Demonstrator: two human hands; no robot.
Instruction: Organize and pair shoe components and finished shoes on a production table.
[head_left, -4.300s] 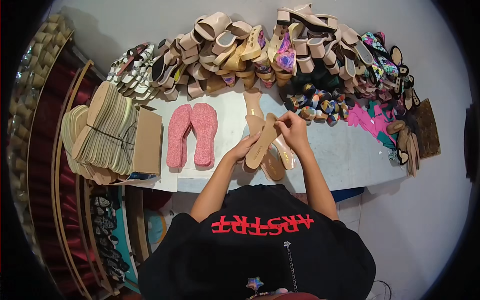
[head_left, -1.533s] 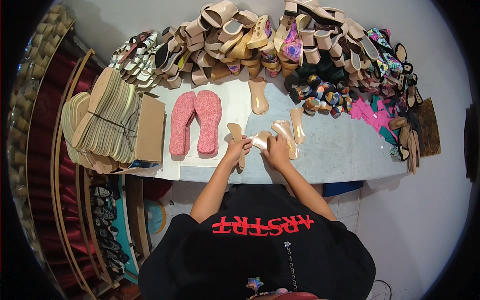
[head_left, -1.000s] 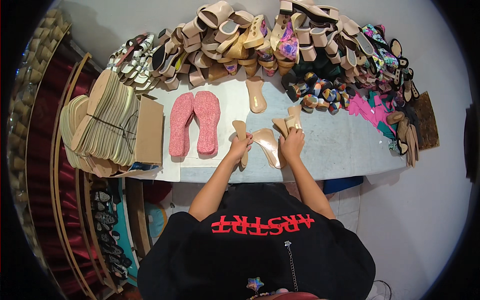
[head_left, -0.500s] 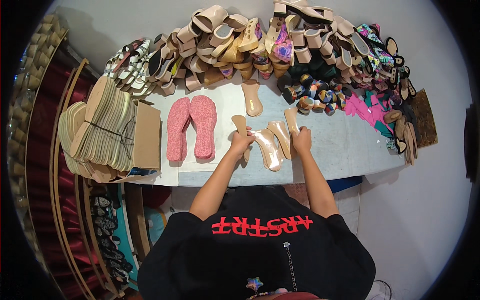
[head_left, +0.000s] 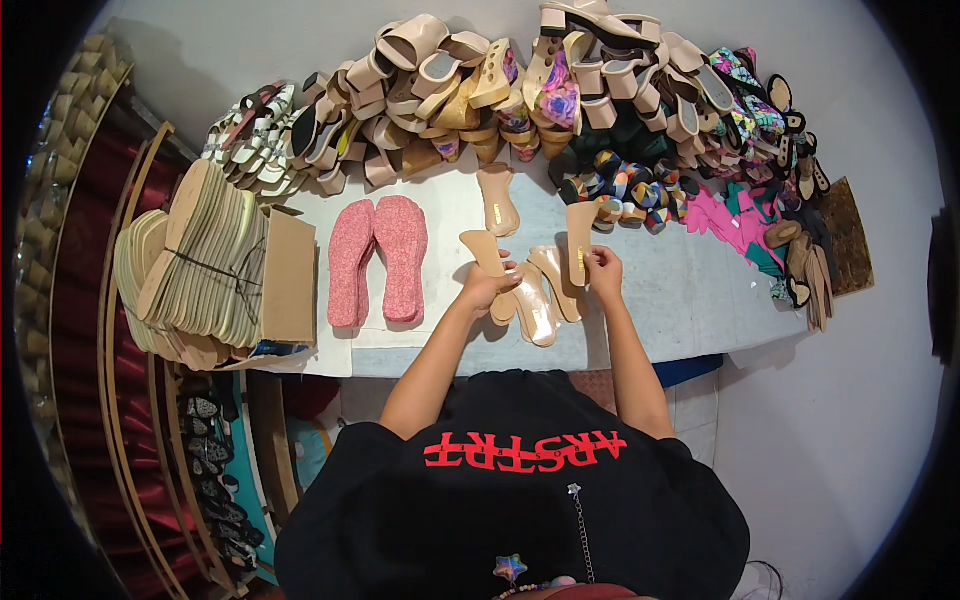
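Note:
My left hand (head_left: 487, 286) is closed around a tan shoe insole (head_left: 481, 248), whose narrow end points away from me. In my right hand (head_left: 603, 272), pinched at its edge, is another tan insole (head_left: 579, 228) with small gold print. Between the two hands a glossy tan insole (head_left: 537, 312) lies on the table, with a second loose insole (head_left: 560, 290) close to its right. Farther back rests a tan insole piece (head_left: 497, 205), seemingly a small stack. A rounded tan end (head_left: 503, 309) shows below my left hand; I cannot tell whether it belongs to the held insole.
Pink speckled soles (head_left: 402, 260) lie to the left on the pale table (head_left: 690, 290). Beyond them stands a cardboard box (head_left: 289, 280) beside tied stacks of beige soles (head_left: 205, 260). Heaped sandals (head_left: 430, 90) line the back wall, with pink fabric scraps (head_left: 735, 222) at right.
My right hand has lifted its insole slightly away from me and turned it, so the print shows. My left hand keeps its insole, its fingers now farther across it.

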